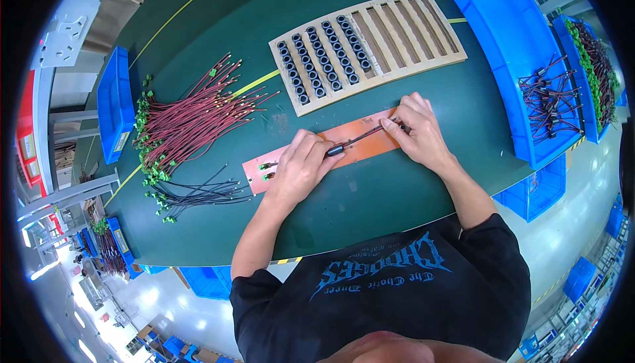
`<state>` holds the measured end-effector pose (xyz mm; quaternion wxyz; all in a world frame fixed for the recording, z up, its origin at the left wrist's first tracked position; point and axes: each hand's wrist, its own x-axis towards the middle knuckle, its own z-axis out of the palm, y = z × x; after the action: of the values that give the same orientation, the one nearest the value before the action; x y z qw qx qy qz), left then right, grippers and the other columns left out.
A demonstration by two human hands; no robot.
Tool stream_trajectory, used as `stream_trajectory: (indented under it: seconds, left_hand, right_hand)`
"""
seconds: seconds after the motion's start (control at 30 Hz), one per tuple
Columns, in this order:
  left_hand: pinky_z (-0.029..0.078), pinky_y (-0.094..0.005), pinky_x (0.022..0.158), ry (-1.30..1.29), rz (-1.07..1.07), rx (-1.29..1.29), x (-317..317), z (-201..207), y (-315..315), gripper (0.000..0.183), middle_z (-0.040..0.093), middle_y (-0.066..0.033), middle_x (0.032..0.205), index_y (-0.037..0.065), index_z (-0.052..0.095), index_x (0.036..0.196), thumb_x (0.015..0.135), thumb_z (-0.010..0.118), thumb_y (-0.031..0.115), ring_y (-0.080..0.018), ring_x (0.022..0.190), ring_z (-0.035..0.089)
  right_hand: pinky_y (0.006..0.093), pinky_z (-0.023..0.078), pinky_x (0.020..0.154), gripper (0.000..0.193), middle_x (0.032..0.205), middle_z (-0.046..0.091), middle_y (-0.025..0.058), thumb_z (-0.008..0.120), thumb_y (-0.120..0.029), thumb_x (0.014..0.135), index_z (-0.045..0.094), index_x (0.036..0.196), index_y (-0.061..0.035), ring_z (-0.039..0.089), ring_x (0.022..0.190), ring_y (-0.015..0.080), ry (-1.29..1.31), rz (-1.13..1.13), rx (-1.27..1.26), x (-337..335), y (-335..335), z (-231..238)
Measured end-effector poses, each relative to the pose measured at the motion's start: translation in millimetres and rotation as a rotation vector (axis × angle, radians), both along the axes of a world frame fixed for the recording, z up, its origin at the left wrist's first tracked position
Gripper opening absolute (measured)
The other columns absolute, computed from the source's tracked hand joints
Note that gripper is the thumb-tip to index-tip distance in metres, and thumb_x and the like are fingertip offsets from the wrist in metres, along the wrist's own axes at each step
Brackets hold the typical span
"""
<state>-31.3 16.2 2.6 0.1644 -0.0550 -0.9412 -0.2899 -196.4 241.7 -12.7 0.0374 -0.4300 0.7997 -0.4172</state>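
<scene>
Right now, your left hand [301,168]'s fingers are closed at the black cylinder [335,151], while your right hand [418,133]'s fingers pinch the dark cable [361,138], which runs between them over the orange board [370,151]. Uneven pulling could slide the cylinder out of place; a loose pinch might let the cable escape.

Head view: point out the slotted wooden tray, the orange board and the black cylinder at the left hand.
Slotted wooden tray [426,65]: head view, near rim, toward its right end.
Orange board [372,147]: head view, bare face between the hands.
Black cylinder [336,151]: head view, visible side.
</scene>
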Motion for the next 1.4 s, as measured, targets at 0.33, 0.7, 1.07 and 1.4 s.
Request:
stream_trajectory:
  seconds: [0.33,0.7,1.07,1.4]
  left_hand:
    - [0.055,-0.0398,0.069,0.074,-0.053,-0.042,-7.0,-6.2,1.9,0.027,0.064,-0.0114,0.090,-0.002,0.069,0.094,0.074,0.086,0.005,-0.0295,0.083,0.064]
    - [0.052,-0.0412,0.076,-0.021,0.022,0.126,-4.4,-1.4,7.0,0.026,0.064,-0.0116,0.093,0.000,0.070,0.098,0.077,0.084,0.006,-0.0309,0.089,0.060]
    - [0.051,-0.0385,0.076,0.031,0.057,0.167,0.2,-7.4,9.8,0.025,0.065,-0.0107,0.092,0.001,0.072,0.097,0.077,0.085,0.004,-0.0282,0.087,0.061]
    - [0.052,-0.0400,0.074,0.013,0.055,0.262,1.9,-4.4,8.5,0.024,0.064,-0.0110,0.094,0.001,0.070,0.099,0.079,0.083,0.005,-0.0300,0.089,0.061]
  right_hand:
    - [0.0396,0.040,0.076,0.024,0.077,0.053,0.0072,0.075,-0.015,0.089,0.059,0.075,-0.0040,0.051,0.080,0.0278,-0.060,0.008,-0.016,-1.5,3.3,0.6]
    - [0.0380,0.038,0.074,0.022,0.074,0.052,0.0052,0.076,-0.018,0.089,0.063,0.077,-0.0055,0.050,0.077,0.0250,-0.049,-0.016,-0.010,-2.0,2.8,-0.5]
    - [0.0386,0.039,0.101,0.028,0.097,0.071,0.0010,0.080,-0.024,0.087,0.075,0.112,-0.0112,0.060,0.097,0.0202,-0.351,0.182,-0.068,-0.8,0.8,15.9]
    - [0.0507,0.034,0.115,0.020,0.095,0.071,0.0024,0.081,-0.025,0.084,0.076,0.097,-0.0117,0.063,0.100,0.0204,-0.020,0.245,0.006,15.3,-15.9,16.7]
